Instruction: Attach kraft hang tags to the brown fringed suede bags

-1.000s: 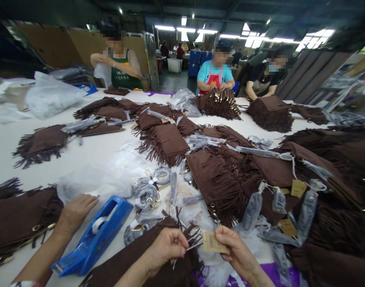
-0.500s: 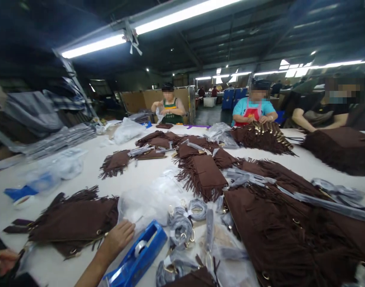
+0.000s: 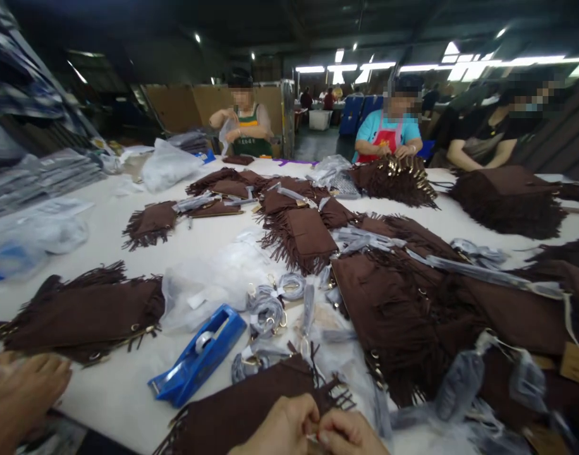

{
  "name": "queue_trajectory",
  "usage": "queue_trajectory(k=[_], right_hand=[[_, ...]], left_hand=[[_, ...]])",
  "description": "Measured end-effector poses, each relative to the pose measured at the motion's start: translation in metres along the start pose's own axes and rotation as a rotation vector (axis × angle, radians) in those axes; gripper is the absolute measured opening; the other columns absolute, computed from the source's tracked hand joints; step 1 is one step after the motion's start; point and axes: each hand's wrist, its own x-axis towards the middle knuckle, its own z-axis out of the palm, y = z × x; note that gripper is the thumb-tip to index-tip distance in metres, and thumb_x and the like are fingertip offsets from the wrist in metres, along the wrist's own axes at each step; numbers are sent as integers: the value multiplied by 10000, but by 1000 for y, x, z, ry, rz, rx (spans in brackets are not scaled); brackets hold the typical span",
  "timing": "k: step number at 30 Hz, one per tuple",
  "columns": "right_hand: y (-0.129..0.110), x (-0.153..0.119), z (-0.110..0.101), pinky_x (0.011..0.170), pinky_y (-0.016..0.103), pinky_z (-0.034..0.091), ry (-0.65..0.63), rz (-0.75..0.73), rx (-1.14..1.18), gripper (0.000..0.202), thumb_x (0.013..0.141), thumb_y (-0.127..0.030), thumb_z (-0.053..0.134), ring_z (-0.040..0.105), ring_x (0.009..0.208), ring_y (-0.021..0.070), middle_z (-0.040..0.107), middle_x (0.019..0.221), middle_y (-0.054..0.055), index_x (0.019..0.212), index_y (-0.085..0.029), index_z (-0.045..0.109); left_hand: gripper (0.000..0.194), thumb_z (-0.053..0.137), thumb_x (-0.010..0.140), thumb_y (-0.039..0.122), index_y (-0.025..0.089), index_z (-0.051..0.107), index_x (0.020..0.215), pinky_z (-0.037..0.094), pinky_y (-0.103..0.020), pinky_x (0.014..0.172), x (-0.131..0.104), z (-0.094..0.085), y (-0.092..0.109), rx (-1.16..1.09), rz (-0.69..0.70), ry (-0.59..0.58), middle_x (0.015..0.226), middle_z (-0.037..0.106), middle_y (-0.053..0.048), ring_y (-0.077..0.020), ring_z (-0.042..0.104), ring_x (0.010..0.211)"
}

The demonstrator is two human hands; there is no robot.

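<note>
My left hand [image 3: 282, 424] and my right hand [image 3: 349, 433] meet at the bottom centre, fingers pinched together around something too small to make out; a bit of white and red shows between them. Just beneath and behind them lies a dark brown fringed bag [image 3: 246, 401]. A blue tape dispenser [image 3: 199, 354] rests up and to the left of my hands. Beyond the bag are coiled straps in grey wrapping [image 3: 265, 309] with gold-coloured clasps, beside thin clear plastic bags [image 3: 208, 287].
At the left edge another person's hand [image 3: 28, 392] is near a brown fringed bag [image 3: 90, 316]. A large pile of brown bags [image 3: 403, 322] fills the right side. Across the white table [image 3: 104, 243] three people handle bags and plastic.
The view has shifted right and down. My two hands and more of the nearest brown bag have come into view. The other person's hand has moved away from the tape dispenser toward the left edge.
</note>
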Motion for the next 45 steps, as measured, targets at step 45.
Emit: queue_trajectory(k=[45], right_hand=[[-20,20,26,456,202,378,531,-53,544,443,633,-602,651,491,428,94,544,466,-31,657,-170,555]], left_hand=[[230,605,556,356,189,494,443,232,-252,464,66,-26,-14,76,-505,251,414,382,53,-126,404,475]])
